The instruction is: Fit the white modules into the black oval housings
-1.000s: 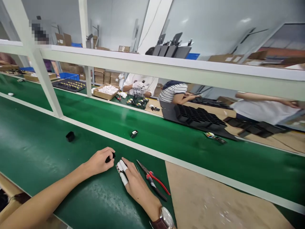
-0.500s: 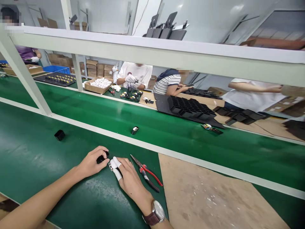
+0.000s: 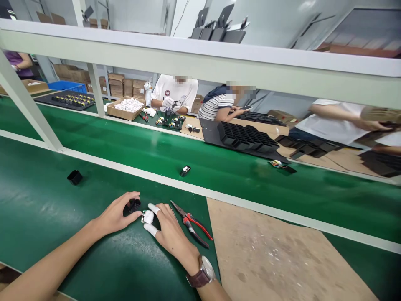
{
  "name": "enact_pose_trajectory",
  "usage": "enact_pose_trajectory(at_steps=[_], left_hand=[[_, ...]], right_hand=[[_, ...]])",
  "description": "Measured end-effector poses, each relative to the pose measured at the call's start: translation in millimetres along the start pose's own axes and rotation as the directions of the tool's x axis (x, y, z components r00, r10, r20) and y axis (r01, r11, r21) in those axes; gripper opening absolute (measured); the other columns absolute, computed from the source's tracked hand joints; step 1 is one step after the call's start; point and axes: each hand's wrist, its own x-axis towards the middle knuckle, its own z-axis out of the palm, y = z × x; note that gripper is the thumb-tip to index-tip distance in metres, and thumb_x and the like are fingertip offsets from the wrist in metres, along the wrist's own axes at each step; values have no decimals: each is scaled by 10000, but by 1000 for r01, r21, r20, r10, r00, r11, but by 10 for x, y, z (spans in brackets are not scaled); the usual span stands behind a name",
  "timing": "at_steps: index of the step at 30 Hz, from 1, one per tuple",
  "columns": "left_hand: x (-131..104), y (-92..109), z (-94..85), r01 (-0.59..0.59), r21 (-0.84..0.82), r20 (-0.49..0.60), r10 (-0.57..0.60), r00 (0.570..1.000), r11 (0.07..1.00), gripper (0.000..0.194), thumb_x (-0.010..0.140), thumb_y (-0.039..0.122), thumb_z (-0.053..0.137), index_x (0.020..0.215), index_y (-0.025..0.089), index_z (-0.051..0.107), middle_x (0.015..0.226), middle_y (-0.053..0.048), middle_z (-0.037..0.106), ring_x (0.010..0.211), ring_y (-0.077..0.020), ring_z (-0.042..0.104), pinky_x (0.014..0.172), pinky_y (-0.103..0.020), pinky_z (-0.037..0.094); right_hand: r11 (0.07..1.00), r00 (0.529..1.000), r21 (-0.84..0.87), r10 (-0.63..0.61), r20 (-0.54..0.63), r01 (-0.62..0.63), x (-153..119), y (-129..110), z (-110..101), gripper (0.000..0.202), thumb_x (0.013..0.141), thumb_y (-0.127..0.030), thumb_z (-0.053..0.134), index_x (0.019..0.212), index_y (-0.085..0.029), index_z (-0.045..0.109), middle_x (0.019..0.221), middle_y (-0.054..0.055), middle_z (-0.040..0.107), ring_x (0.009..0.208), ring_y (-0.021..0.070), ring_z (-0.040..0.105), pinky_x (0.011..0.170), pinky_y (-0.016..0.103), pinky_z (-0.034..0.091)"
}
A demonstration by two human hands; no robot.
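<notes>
My left hand (image 3: 117,215) curls around a small black plastic housing (image 3: 134,205), its thumb and fingers on either side. Right beside it, my right hand (image 3: 167,228) has a small white-topped component (image 3: 148,216) between thumb and index finger, both in white finger cots. Metal shows on the component's left edge, close to my left thumb tip. Whether that thumb touches it, I cannot tell. Red-and-black long-nose pliers (image 3: 191,223) lie just right of my right hand. Another black housing (image 3: 74,177) rests on the green bench to the left.
A brown board (image 3: 266,246) covers the bench at right. Beyond a pale rail, the green belt (image 3: 125,146) carries a filled black housing (image 3: 185,170) and a wired part (image 3: 277,164). Co-workers sit across, near black trays (image 3: 247,136) and a box of white pieces (image 3: 125,109). A frame beam crosses above.
My right index finger and thumb have spread, uncovering the component's white top. My left hand has turned slightly, showing more of the housing. The filled housing on the belt has shifted right.
</notes>
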Motion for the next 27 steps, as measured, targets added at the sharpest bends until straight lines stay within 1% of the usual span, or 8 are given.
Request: enact_pose_trajectory(at_steps=[2, 4, 6, 9, 11, 14, 19, 27], left_hand=[[3, 1, -12, 10, 6, 13, -10, 1000, 1000, 534, 999, 380, 678, 1476, 294, 453, 1285, -60, 709, 1087, -228, 719, 946, -383, 607], [4, 4, -26, 17, 11, 25, -17, 1000, 1000, 536, 999, 398, 677, 1475, 289, 456, 1280, -66, 712, 1108, -240, 716, 947, -395, 609], [-1, 2, -39, 21, 13, 32, -22, 999, 1000, 540, 1000, 416, 674, 1477, 286, 454, 1286, -72, 711, 1092, -244, 720, 938, -403, 613], [-12, -9, -48, 27, 20, 53, -28, 998, 999, 543, 1008, 435, 659, 1486, 292, 444, 1300, -77, 704, 1072, -246, 726, 930, -414, 618], [-17, -19, -48, 29, 26, 65, -31, 997, 999, 543, 1014, 445, 649, 1493, 295, 441, 1311, -79, 701, 1113, -257, 721, 940, -420, 619], [-16, -22, -48, 34, 38, 67, -36, 997, 999, 533, 1018, 455, 638, 1493, 298, 453, 1323, -72, 701, 1180, -269, 709, 965, -421, 619], [-5, -1, -50, 37, 62, 40, -39, 998, 997, 518, 1008, 461, 643, 1473, 290, 489, 1294, -65, 724, 1161, -266, 727, 946, -403, 632], [-5, 8, -44, 42, 67, 18, -43, 999, 997, 507, 1000, 472, 646, 1458, 297, 515, 1289, -57, 734, 1160, -267, 733, 939, -394, 637]], right_hand=[[1000, 1000, -18, 2, 0, -2, -49, 20, -33, 734, 926, -212, 765, 1551, -188, 381, 1346, 136, 597, 1228, 310, 581, 1062, 511, 535], [997, 1000, -73, -15, 2, 15, -107, 43, -124, 772, 917, -224, 777, 1566, -190, 361, 1428, 154, 557, 1309, 321, 560, 1092, 502, 522], [983, 1000, -186, -4, -10, 3, -171, 69, -257, 649, 920, -240, 774, 1492, -190, 471, 1414, 158, 573, 1292, 341, 577, 1066, 515, 529], [918, 996, -386, 85, -26, -88, -266, 113, -444, 349, 953, -256, 722, 1281, -169, 640, 1212, 152, 678, 1107, 352, 652, 953, 522, 545], [874, 989, -469, 147, 3, -128, -313, 141, -509, 205, 968, -233, 681, 1160, -162, 686, 1086, 137, 717, 1000, 330, 678, 894, 483, 541], [843, 978, -514, 205, 37, -157, -345, 169, -507, 139, 963, -148, 625, 1072, -179, 704, 1000, 103, 734, 928, 281, 690, 838, 403, 520], [774, 976, -607, 215, -17, -181, -342, 182, -420, 301, 911, 10, 516, 1043, -180, 709, 1050, 95, 712, 855, 239, 673, 798, 371, 502], [745, 987, -652, 153, -41, -142, -334, 237, -391, 319, 880, 51, 522, 998, -182, 706, 1032, 90, 690, 822, 230, 661, 780, 369, 548]])
